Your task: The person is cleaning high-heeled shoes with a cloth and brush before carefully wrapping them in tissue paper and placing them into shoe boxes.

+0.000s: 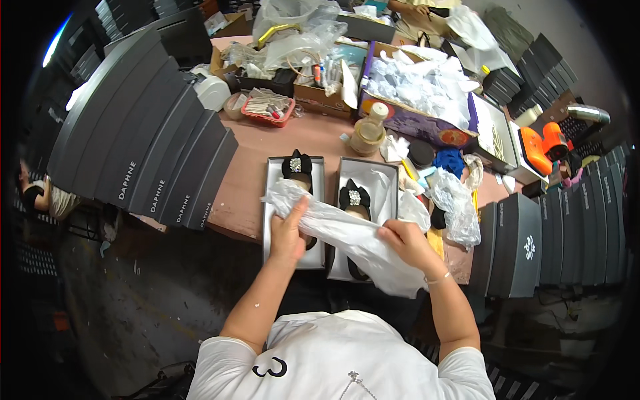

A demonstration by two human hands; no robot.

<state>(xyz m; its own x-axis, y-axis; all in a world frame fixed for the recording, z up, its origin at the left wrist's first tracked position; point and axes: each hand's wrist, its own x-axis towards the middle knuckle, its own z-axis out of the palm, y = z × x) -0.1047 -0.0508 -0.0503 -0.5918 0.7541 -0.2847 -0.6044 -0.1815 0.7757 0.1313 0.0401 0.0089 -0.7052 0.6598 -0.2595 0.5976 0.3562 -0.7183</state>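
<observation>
My left hand (288, 233) and my right hand (407, 241) both grip a long crumpled sheet of white tissue paper (340, 230) stretched between them. Under it lie two open grey shoe box halves, the left box half (275, 200) and the right box half (383, 180), side by side at the table's near edge. Each holds a black flat shoe with a sparkly ornament on the toe: the left shoe (297, 168) and the right shoe (353, 197). The paper covers the heels of both shoes.
A leaning row of dark grey shoe boxes (143, 133) stands at the left, more dark boxes (533, 247) at the right. At the back are a box of white paper wads (417, 83), plastic bags (293, 33), a small jar (368, 133), an orange tool (543, 147) and a crumpled clear bag (457, 207).
</observation>
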